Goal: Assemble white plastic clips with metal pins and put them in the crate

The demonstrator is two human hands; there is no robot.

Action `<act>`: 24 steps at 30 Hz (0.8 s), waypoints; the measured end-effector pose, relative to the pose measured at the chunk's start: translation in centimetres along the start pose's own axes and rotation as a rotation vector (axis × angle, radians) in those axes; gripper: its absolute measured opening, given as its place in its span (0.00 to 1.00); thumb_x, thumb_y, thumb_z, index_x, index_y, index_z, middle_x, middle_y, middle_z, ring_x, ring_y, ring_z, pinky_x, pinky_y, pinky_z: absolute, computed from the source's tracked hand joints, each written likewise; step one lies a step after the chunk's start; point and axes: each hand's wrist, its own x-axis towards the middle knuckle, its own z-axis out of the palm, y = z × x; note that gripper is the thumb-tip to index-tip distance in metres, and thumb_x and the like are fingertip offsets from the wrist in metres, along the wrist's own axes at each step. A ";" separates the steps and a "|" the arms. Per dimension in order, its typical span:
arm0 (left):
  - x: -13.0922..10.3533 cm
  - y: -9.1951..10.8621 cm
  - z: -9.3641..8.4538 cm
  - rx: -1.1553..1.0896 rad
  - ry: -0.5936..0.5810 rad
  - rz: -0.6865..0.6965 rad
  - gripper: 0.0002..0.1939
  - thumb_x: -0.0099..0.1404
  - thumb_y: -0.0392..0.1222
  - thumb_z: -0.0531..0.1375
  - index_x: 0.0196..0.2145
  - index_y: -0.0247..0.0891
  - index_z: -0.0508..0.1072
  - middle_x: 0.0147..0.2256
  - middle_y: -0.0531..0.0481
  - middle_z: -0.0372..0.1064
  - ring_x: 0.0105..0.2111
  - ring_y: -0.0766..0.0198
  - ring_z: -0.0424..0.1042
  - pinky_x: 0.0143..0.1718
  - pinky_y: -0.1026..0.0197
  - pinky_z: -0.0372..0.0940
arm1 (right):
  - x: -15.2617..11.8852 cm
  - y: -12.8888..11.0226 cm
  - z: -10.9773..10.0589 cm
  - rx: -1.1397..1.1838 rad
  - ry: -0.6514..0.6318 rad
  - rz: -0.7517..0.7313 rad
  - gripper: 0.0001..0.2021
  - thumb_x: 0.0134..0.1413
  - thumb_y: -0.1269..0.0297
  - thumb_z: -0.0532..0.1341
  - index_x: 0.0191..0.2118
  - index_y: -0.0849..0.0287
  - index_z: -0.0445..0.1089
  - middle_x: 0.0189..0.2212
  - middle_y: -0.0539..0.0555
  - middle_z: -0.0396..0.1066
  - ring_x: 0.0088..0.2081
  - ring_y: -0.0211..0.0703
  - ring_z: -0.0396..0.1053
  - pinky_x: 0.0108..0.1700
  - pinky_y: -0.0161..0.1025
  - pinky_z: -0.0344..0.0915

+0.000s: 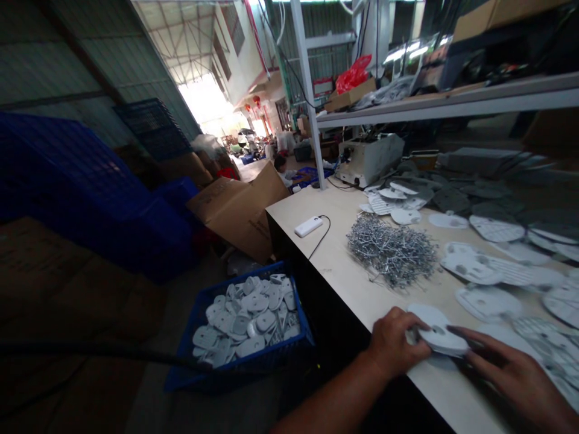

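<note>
Near the workbench's front edge, both hands hold one white plastic part (436,328), rounded with a hole near its middle. My left hand (400,340) is closed on its left side, thumb and fingers pinching the rim. Fingers of my right hand (511,367) grip the right end, thumb below and fingertips on top. The part looks thick, perhaps two pieces together, but I cannot tell. Just beyond it lies a heap of thin metal screws or pins (391,250). Many similar flat white parts (470,262) are spread over the right side of the bench.
The bench (337,271) carries a white power bank (309,226) with a black cable and a beige machine (371,158). A shelf (443,103) spans above. On the floor stand a blue crate (289,346) of grey-white parts and a cardboard box (239,211). Another person (286,175) sits beyond.
</note>
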 end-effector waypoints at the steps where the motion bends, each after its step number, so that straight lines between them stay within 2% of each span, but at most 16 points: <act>1: 0.0 0.2 0.0 0.002 -0.007 -0.026 0.21 0.56 0.44 0.71 0.48 0.44 0.83 0.41 0.49 0.75 0.41 0.58 0.76 0.45 0.59 0.73 | 0.0 -0.3 0.3 -0.005 0.019 0.018 0.27 0.46 0.41 0.65 0.46 0.53 0.83 0.45 0.57 0.82 0.46 0.60 0.81 0.46 0.46 0.80; 5: 0.1 0.9 0.0 0.001 -0.018 -0.113 0.20 0.57 0.44 0.70 0.49 0.45 0.81 0.44 0.50 0.72 0.42 0.59 0.74 0.46 0.59 0.71 | -0.7 -1.2 1.5 -0.075 0.090 0.070 0.26 0.49 0.46 0.61 0.50 0.53 0.80 0.43 0.55 0.82 0.41 0.57 0.80 0.41 0.46 0.76; 9: 0.2 1.3 0.0 0.015 -0.023 -0.123 0.20 0.58 0.45 0.69 0.49 0.46 0.80 0.46 0.49 0.71 0.46 0.57 0.74 0.49 0.58 0.71 | -1.2 -2.0 1.9 -0.110 0.115 0.065 0.26 0.52 0.46 0.60 0.51 0.53 0.78 0.42 0.54 0.82 0.35 0.54 0.77 0.39 0.46 0.73; 14: -0.4 1.1 -0.5 -0.017 -0.007 -0.069 0.22 0.58 0.42 0.69 0.51 0.43 0.79 0.45 0.48 0.74 0.46 0.56 0.75 0.52 0.54 0.71 | -1.1 -3.0 1.6 -0.027 0.128 0.089 0.28 0.47 0.46 0.62 0.50 0.56 0.79 0.44 0.55 0.81 0.46 0.61 0.78 0.48 0.51 0.74; 17: -2.4 1.1 -1.8 -0.235 0.005 -0.153 0.31 0.55 0.42 0.73 0.57 0.40 0.77 0.43 0.48 0.76 0.38 0.62 0.74 0.46 0.57 0.72 | -2.3 -4.4 0.9 0.044 0.092 0.166 0.28 0.45 0.47 0.64 0.50 0.57 0.80 0.43 0.56 0.81 0.46 0.62 0.78 0.50 0.51 0.74; 20: -5.8 1.6 -3.5 -0.591 0.051 -0.340 0.42 0.53 0.51 0.75 0.63 0.36 0.72 0.42 0.47 0.76 0.34 0.66 0.73 0.38 0.61 0.71 | -4.4 -6.5 0.4 0.020 0.077 0.211 0.28 0.46 0.47 0.64 0.52 0.56 0.79 0.39 0.56 0.80 0.41 0.61 0.77 0.45 0.51 0.76; 22: -8.0 2.1 -4.3 -0.834 0.044 -0.462 0.45 0.55 0.59 0.73 0.64 0.33 0.70 0.39 0.47 0.76 0.33 0.65 0.75 0.37 0.61 0.71 | -5.8 -8.0 0.6 -0.031 0.080 0.176 0.29 0.49 0.47 0.63 0.54 0.55 0.78 0.40 0.56 0.79 0.40 0.60 0.77 0.46 0.52 0.76; 24: -9.8 2.9 -4.6 -1.040 -0.006 -0.546 0.45 0.56 0.66 0.71 0.61 0.32 0.72 0.37 0.45 0.77 0.33 0.62 0.77 0.35 0.59 0.74 | -7.0 -9.5 1.3 -0.018 0.046 0.104 0.28 0.51 0.46 0.62 0.55 0.53 0.77 0.45 0.56 0.79 0.44 0.61 0.77 0.51 0.54 0.75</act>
